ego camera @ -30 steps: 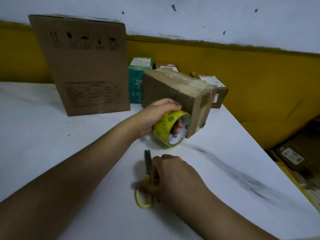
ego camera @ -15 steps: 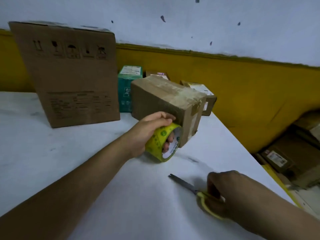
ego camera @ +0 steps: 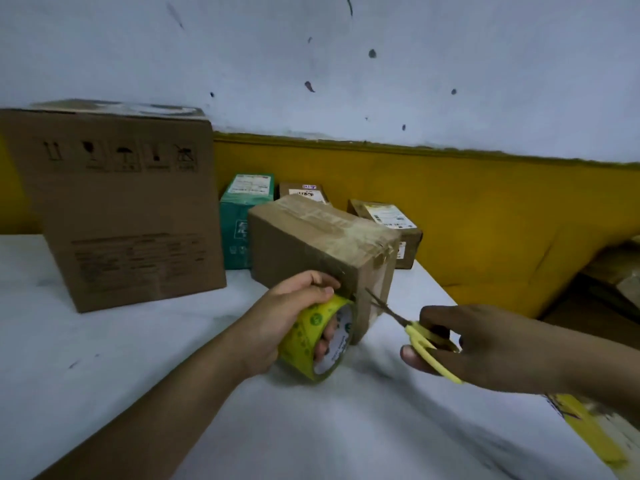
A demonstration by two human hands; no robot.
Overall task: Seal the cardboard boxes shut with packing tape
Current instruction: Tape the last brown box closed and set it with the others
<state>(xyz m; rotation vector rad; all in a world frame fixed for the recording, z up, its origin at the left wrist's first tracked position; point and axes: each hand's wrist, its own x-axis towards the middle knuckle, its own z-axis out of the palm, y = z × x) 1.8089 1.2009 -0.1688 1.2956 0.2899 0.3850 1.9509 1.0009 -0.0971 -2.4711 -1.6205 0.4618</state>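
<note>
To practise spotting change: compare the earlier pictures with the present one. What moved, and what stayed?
The right hand slid the scissors rightward across the table, then lifted them; their open blades now point at the near corner of the taped box. The left hand holds the tape roll against that box as before; the large box stayed put.

Matt cardboard box (ego camera: 304, 251) under glossy tape, glossy yellow tape roll (ego camera: 313, 341), matt white table (ego camera: 138, 358)
</note>
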